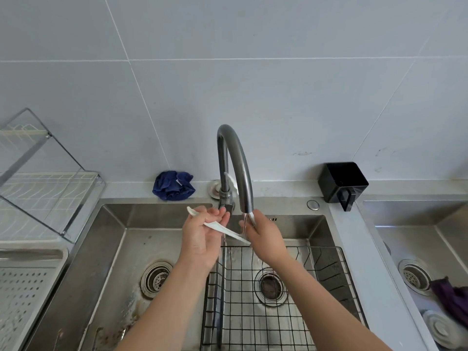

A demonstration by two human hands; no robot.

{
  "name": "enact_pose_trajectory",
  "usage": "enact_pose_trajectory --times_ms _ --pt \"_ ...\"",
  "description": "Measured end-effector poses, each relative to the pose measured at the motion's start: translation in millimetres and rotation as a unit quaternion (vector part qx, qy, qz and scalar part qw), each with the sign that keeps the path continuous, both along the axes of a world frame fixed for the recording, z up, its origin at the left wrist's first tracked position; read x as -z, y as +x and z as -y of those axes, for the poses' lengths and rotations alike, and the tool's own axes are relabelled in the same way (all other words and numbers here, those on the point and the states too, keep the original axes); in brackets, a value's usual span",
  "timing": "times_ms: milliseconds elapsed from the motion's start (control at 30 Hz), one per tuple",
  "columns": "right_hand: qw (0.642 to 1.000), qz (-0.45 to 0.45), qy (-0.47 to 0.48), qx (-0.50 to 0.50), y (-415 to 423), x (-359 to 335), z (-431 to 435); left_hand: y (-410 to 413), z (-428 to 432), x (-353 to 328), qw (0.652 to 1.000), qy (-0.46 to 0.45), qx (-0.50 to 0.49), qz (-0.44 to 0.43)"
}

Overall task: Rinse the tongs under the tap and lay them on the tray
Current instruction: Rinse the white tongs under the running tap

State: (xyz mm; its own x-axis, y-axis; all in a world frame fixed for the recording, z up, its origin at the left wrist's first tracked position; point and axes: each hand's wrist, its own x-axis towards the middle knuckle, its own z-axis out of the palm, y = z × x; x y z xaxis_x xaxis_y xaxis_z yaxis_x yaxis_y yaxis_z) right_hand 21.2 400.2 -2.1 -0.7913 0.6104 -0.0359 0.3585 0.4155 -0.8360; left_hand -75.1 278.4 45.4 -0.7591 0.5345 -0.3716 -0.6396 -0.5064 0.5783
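The white plastic tongs (220, 228) lie slantwise at the centre of the frame. Both hands hold them above the steel double sink (114, 224), just below the spout of the curved grey metal tap (238, 160). A thin stream of water (244, 222) falls from the spout and meets the tongs near their lower right end.

The left hand (202, 239) holds the upper left part. The tongs cross its palm, its fingers (217, 214) are loosely curled about them, and one tip projects beyond the hand. The right hand (266, 240) grips the lower right end, its fingers closed on it and mostly hidden behind the back of the hand.

Below the hands, a black wire rack (316, 247) sits in the right basin. A pale perforated tray (22, 287) lies at the lower left edge, well apart from the tongs, with a white wire dish rack (50, 188) above it.

On the counter (278, 190) behind the sink, a crumpled dark blue cloth (173, 186) rests left of the tap. A black square box (342, 181) stands to the tap's right. At the far right, a separate steel basin (405, 231) holds a purple cloth (449, 298).
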Motion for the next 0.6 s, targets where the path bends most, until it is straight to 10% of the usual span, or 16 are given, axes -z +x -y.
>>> enact_pose_trajectory --times_ms 300,600 --pt "0.994 -0.005 -0.089 -0.061 -17.5 2.3 27.8 5.9 30.4 8.3 0.986 -0.042 0.104 -0.123" --pt "0.973 0.067 -0.199 -0.093 -11.3 -17.6 11.2 -0.9 6.6 0.8 0.991 -0.065 0.108 -0.036"
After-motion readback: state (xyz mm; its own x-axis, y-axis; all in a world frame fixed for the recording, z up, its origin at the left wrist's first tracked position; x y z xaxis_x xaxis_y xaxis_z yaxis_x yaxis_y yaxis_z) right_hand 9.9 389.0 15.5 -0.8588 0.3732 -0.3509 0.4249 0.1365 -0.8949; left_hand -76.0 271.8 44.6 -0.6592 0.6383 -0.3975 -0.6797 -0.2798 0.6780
